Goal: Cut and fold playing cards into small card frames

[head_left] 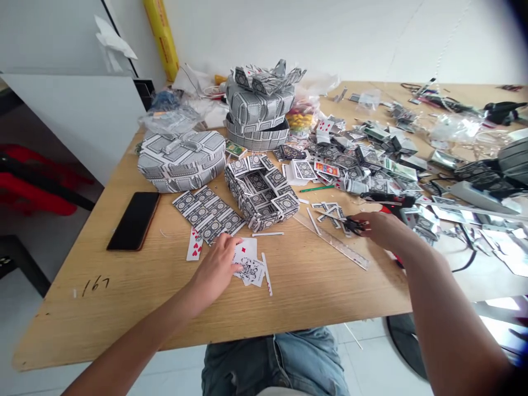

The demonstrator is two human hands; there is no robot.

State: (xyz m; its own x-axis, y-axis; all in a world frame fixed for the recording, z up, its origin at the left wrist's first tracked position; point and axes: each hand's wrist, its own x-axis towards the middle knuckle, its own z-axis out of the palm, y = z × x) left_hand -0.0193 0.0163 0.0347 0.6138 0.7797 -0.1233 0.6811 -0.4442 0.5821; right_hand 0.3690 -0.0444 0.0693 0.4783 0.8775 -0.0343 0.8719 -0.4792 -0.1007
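My left hand (220, 261) has its thumb and fingers on a few loose playing cards (251, 268) lying face up on the table. Just behind it is a flat panel of joined cards (208, 213), with a card showing red hearts (194, 245) partly under its front edge. At the right, my right hand (377, 226) is closed on the handles of black scissors (350, 223), whose blades point left over cut card pieces (330, 212). Behind the hands stands an open box woven from cards (251, 212). A clear ruler (338, 245) lies between the hands.
A black phone (134, 221) rests at the left. Lidded (181, 159) and stacked card boxes (262, 104) stand at the back. Many loose cards (371, 159) are heaped at the back right, near a glue gun (388, 199). A green pencil (317, 188) lies behind the ruler.
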